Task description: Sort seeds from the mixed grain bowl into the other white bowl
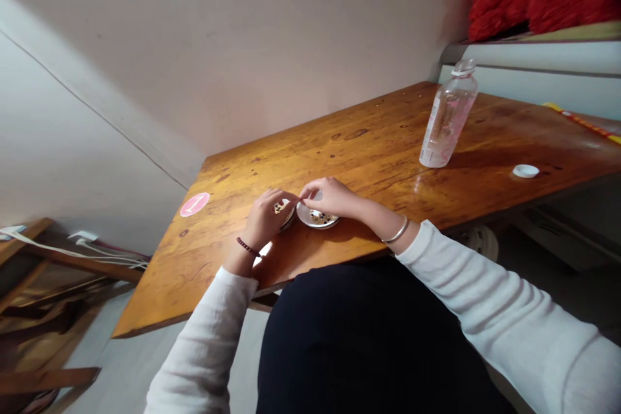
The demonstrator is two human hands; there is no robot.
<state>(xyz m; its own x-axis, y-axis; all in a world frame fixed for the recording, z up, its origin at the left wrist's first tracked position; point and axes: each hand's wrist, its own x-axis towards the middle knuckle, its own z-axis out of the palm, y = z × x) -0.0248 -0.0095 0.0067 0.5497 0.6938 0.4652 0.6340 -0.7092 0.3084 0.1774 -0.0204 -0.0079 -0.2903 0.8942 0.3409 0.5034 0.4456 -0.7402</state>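
Observation:
My left hand (266, 212) is closed in a pinch over a small white dish (290, 220) and partly covers it. Beside that dish stands a second white dish (305, 216), holding small dark and yellowish bits like beads (321, 218). Above it my right hand (334, 196) pinches too, its fingertips meeting those of my left hand between the dishes. Whatever the fingertips hold, if anything, is too small to make out.
On the wooden table (301, 155), a clear uncapped bottle (449, 119) stands to the right, with a white cap (526, 171) lying nearby. A pink round sticker (195, 204) marks the left edge. The wall (291, 45) borders the far side.

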